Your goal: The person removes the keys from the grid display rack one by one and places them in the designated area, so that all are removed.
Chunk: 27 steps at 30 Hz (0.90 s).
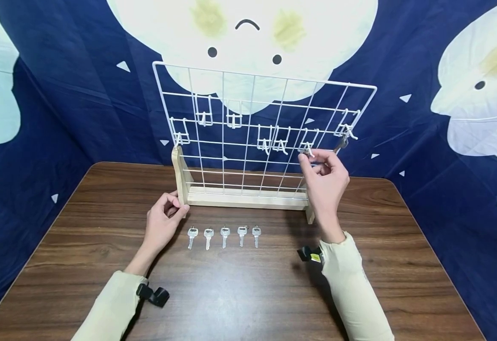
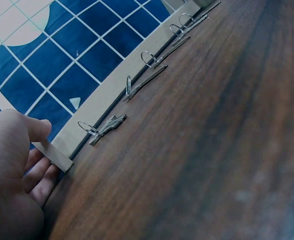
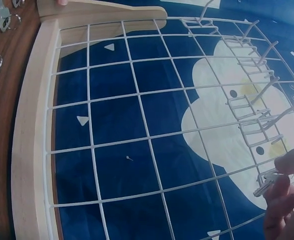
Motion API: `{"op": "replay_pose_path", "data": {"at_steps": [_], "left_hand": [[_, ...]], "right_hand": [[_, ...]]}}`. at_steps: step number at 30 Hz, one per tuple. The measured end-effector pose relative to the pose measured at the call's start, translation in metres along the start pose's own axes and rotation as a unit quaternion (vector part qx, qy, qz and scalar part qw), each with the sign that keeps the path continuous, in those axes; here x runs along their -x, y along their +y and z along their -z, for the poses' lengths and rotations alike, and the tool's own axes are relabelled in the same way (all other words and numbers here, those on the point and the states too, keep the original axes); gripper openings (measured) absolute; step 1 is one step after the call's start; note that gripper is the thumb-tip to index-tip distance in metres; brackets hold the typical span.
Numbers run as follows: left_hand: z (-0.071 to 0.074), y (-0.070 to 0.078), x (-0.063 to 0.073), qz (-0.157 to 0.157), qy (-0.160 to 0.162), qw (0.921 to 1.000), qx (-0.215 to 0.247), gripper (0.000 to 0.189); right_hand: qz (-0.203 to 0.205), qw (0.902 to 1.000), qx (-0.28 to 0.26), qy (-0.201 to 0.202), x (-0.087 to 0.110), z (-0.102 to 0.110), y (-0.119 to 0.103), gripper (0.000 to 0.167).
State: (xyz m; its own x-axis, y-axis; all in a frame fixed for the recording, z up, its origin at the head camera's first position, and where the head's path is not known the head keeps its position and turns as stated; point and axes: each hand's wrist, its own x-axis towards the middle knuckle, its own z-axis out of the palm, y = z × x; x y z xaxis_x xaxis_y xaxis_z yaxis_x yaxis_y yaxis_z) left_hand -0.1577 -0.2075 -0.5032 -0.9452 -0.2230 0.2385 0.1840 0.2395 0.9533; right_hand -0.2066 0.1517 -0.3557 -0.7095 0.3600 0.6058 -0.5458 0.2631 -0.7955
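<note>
My left hand [image 1: 162,221] grips the left wooden foot [image 1: 180,175] of a stand, thumb on the front and fingers behind it. The stand carries a white wire grid [image 1: 254,90] with several white hooks [image 1: 233,118]. High at the grid's right side, my right hand [image 1: 327,182] pinches a key [image 3: 269,184] by thumb and fingers, right at a hook [image 1: 309,148]. Fingers partly hide this key in the head view. Another key [image 1: 343,143] hangs from the rightmost hook [image 1: 349,130]. Several silver keys [image 1: 225,232] with rings lie in a row before the stand.
The brown wooden table [image 1: 231,293] ends at a back edge close behind the stand. A dark blue cloth [image 1: 78,94] with white cloud shapes hangs behind it and at the sides. A wooden crossbar [image 1: 248,199] runs along the stand's base.
</note>
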Motion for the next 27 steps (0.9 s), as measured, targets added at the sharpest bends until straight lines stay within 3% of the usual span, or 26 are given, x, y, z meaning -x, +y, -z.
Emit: {"op": "replay_pose_path", "data": {"at_steps": [5, 10, 15, 27], "left_hand": [[0.000, 0.001, 0.000, 0.001, 0.000, 1.0000, -0.005, 0.023], [0.000, 0.002, 0.000, 0.004, 0.001, 0.9999, -0.011, 0.023], [-0.001, 0.003, 0.000, 0.005, -0.001, 1.0000, -0.006, 0.023], [0.000, 0.002, 0.000, -0.001, 0.000, 1.0000, -0.006, 0.023]], "right_hand": [[-0.009, 0.9995, -0.026, -0.012, -0.002, 0.002, 0.001, 0.013], [-0.043, 0.9952, -0.082, -0.029, -0.004, 0.004, 0.000, 0.006], [-0.069, 0.9881, -0.131, -0.041, -0.004, 0.007, -0.002, 0.017], [-0.127, 0.9750, -0.172, -0.061, -0.003, 0.010, -0.005, 0.008]]}}
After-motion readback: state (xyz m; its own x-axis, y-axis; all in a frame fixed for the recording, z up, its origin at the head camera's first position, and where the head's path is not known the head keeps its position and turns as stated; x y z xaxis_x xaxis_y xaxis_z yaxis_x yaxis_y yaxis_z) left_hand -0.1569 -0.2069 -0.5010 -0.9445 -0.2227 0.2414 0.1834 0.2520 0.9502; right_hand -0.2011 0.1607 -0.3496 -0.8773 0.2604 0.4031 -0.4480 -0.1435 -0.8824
